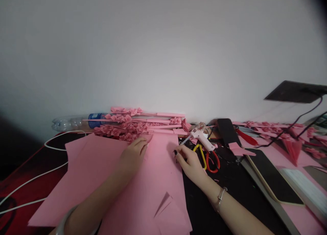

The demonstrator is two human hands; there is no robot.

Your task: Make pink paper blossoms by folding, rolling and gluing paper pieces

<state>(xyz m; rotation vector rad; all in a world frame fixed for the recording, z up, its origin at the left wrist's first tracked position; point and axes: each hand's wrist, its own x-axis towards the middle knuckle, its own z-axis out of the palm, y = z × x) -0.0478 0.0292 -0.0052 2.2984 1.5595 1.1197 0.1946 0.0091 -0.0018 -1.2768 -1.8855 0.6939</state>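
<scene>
Landmark: the pink paper sheet [107,180], which you have laid flat on the dark table [230,184], its long axis running from the near left toward the far right, far edge by the wall.

- White cable [38,175]: left of the sheet, looping off the frame's left edge.
- Clear plastic bottle [76,122]: beyond the sheet's far left corner, lying on its side, partly hidden by paper flowers.
- Pink paper flowers [127,127]: heaped along the sheet's far edge, stems pointing right.
- Your left hand [134,151]: palm down on the sheet's far edge, fingers together and flat, pressing rather than gripping.
- Your right hand [189,161]: at the sheet's far right corner, fingertips pinched together at the edge; what they pinch is too small to make out.
- White glue gun [203,136]: just right of the sheet, nozzle toward your right hand.
- Scissors [211,158]: right of the sheet, beneath the glue gun, blades hidden.
- Dark tablet [273,177]: well right of the sheet.
</scene>
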